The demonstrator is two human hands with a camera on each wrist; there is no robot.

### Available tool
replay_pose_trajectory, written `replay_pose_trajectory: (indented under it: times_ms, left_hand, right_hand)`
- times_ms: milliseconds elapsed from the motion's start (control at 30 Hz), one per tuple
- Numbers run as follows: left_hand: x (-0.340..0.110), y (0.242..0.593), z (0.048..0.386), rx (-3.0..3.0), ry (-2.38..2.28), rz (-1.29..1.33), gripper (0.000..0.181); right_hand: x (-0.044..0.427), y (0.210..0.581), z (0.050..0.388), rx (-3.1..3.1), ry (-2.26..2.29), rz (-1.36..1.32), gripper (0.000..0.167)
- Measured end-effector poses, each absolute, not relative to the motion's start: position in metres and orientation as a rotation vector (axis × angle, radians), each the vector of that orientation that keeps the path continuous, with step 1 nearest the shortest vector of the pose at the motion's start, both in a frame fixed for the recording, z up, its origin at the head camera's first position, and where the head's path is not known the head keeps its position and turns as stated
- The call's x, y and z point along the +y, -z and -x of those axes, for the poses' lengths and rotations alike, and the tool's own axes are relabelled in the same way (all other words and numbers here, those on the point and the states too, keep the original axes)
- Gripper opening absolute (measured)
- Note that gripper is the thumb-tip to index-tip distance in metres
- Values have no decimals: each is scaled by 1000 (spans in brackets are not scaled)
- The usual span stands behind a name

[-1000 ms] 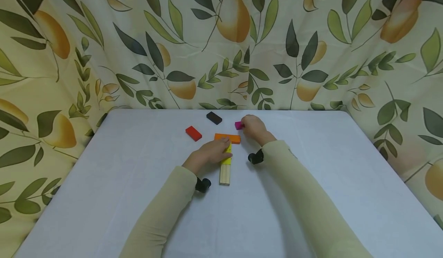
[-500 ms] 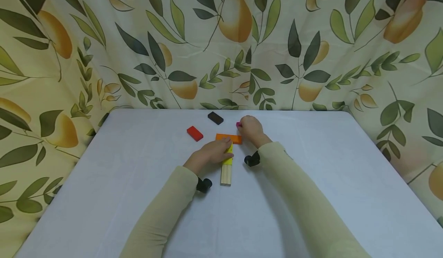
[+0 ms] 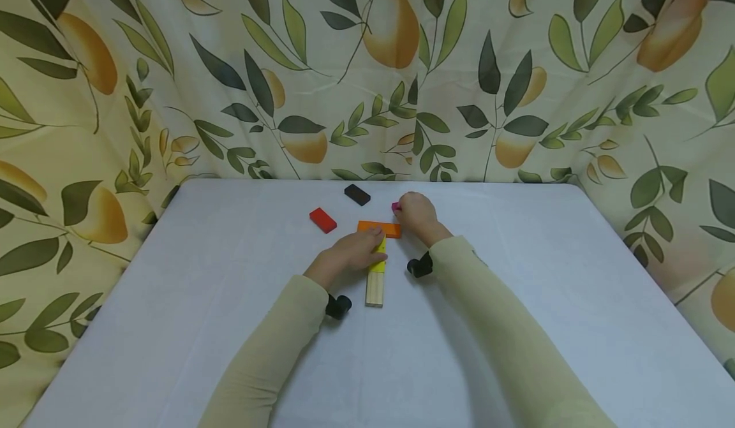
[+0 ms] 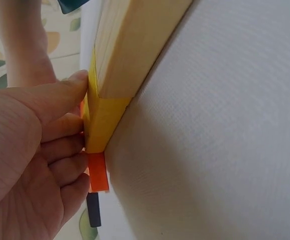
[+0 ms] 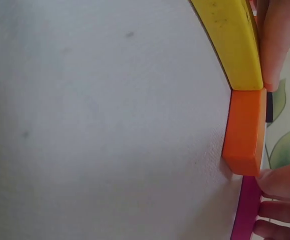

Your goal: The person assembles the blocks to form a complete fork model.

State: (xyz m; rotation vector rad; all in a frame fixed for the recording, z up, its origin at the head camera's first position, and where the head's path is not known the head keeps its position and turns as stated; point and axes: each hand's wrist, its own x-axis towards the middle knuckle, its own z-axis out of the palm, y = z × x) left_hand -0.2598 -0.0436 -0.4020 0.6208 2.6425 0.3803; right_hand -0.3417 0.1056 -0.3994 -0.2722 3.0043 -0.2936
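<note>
White bench (image 3: pixel 172 326): left hand (image 3: pixel 355 251), fingers pressing yellow block (image 5: pixel 237 55); right hand (image 3: pixel 419 215), fingers pinching magenta block (image 5: pixel 246 210), one o'clock of yellow, length shown only in right-wrist view.

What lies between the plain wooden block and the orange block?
The yellow block lies between the plain wooden block and the orange block, appearing to touch both; the left wrist view shows this.
</note>
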Motion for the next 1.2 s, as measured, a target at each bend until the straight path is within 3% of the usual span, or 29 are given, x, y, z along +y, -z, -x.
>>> replay_pose_trajectory:
  times_ms: [1200]
  left_hand:
    - [-44,400,258,2628,-403,-652,64]
  right_hand:
    - [110,397,333,2976,290,381,16]
